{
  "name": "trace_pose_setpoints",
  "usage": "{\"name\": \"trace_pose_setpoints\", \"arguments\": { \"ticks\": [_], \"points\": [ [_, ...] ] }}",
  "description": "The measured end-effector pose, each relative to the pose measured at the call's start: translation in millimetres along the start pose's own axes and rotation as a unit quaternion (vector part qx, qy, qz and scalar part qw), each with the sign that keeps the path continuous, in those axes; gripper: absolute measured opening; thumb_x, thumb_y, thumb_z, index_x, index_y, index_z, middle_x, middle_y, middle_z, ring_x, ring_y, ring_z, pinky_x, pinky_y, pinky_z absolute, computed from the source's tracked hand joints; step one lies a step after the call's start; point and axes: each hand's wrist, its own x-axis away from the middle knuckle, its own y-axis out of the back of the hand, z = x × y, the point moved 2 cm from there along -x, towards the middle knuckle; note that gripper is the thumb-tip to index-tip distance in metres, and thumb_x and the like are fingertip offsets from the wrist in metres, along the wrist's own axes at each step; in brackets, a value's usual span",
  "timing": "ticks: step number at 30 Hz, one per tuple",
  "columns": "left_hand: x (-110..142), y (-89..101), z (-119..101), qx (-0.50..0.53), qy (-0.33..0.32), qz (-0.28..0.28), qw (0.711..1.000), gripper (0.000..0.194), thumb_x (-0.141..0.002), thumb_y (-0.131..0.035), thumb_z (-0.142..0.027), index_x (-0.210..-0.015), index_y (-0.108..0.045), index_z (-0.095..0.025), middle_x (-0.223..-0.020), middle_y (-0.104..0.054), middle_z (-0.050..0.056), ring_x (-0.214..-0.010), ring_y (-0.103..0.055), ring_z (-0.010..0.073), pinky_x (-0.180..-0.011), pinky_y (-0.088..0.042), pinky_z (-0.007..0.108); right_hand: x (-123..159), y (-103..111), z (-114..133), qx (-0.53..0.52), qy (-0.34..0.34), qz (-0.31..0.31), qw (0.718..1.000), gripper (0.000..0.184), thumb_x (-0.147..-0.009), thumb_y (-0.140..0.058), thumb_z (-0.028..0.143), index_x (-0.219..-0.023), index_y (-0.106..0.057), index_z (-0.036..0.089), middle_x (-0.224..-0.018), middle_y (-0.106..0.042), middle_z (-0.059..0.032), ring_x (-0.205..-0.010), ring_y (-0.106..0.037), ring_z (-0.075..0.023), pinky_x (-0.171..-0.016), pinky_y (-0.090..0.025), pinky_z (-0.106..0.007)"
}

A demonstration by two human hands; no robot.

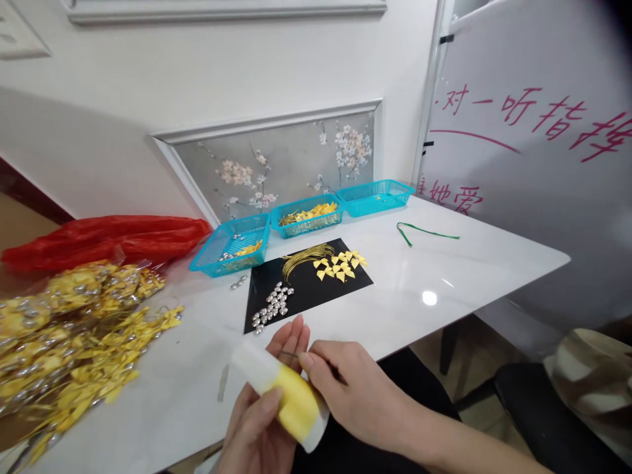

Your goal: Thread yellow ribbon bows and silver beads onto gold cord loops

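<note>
My left hand [261,421] is closed round a white-and-yellow roll [297,403], its thumb pressed on the near side. The roll is tilted, yellow in the middle and white at both ends. Beside it, my right hand [363,398] pinches a thin dark wire-like piece [288,355] between thumb and forefinger, close to my left fingertips. Just beyond the hands lies a black mat [301,283]. On it are silver beads [275,301], a bundle of thin gold stems [307,255] and yellow petal-like pieces [340,266], some reaching past the mat's edge.
Three blue baskets [230,264] line the wall; two contain yellow pieces, one with beads too. Finished-looking yellow sprays [93,336] and red wrapping [108,238] fill the left. A green tie [428,232] lies on the white table [474,263]. A chair [548,408] stands right.
</note>
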Motion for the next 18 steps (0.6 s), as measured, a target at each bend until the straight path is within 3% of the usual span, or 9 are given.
{"name": "trace_pose_setpoints", "arguments": {
  "ticks": [3,7,10,12,15,18],
  "points": [
    [-1.0,-3.1,-5.1,0.031,0.004,-0.001,0.999,0.041,-0.088,-0.063,-0.029,-0.129,-0.069,-0.029,-0.151,-0.055,0.004,-0.148,-0.033,0.0302,-0.113,-0.035,0.043,-0.7,12.7,-0.6,0.017,0.016,-0.012,1.000,0.039,-0.105,-0.035,0.032,-0.071,-0.050,0.020,-0.068,-0.057,0.0027,-0.063,-0.052,-0.0108,-0.057,-0.039,-0.022],
    [-2.1,-1.2,-18.5,0.057,-0.002,-0.054,0.997,0.036,-0.091,-0.058,-0.032,-0.123,-0.073,-0.025,-0.148,-0.058,0.006,-0.147,-0.035,0.0315,-0.105,-0.046,0.051,-11.1,60.4,-22.7,0.184,0.008,-0.104,0.977,0.029,-0.107,-0.035,0.027,-0.100,-0.062,0.019,-0.080,-0.066,0.0003,-0.071,-0.063,-0.0125,-0.066,-0.050,-0.022],
    [-6.0,4.2,-26.5,0.055,-0.021,-0.104,0.993,0.041,-0.089,-0.058,-0.036,-0.127,-0.070,-0.026,-0.147,-0.059,0.006,-0.147,-0.036,0.0324,-0.093,-0.055,0.050,-26.7,108.5,-56.4,0.279,-0.058,-0.187,0.940,0.023,-0.104,-0.043,0.017,-0.121,-0.058,0.013,-0.108,-0.067,-0.0100,-0.095,-0.066,-0.0192,-0.087,-0.054,-0.035],
    [-10.2,5.6,-28.1,0.055,-0.026,-0.103,0.993,0.045,-0.089,-0.058,-0.036,-0.132,-0.066,-0.026,-0.146,-0.059,0.006,-0.146,-0.036,0.0327,-0.088,-0.058,0.050,-38.3,134.1,-79.1,0.334,-0.103,-0.216,0.912,0.029,-0.100,-0.058,0.029,-0.126,-0.058,0.016,-0.122,-0.063,-0.0095,-0.102,-0.066,-0.0227,-0.087,-0.056,-0.042],
    [-15.5,2.7,-25.3,0.062,-0.020,-0.083,0.994,0.047,-0.089,-0.056,-0.030,-0.135,-0.063,-0.024,-0.145,-0.060,0.008,-0.145,-0.038,0.0337,-0.089,-0.057,0.053,-55.8,149.2,-104.3,0.395,-0.141,-0.191,0.888,0.032,-0.097,-0.063,0.033,-0.125,-0.060,0.017,-0.125,-0.063,-0.0095,-0.105,-0.066,-0.0235,-0.087,-0.057,-0.044],
    [-16.5,-1.8,-19.4,0.074,-0.005,-0.092,0.993,0.047,-0.088,-0.058,-0.031,-0.134,-0.065,-0.024,-0.143,-0.062,0.011,-0.141,-0.043,0.0360,-0.090,-0.057,0.053,-70.4,143.3,-116.8,0.440,-0.158,-0.151,0.871,0.032,-0.097,-0.063,0.032,-0.125,-0.060,0.016,-0.125,-0.063,-0.0098,-0.105,-0.066,-0.0237,-0.088,-0.057,-0.044]
  ]
}}
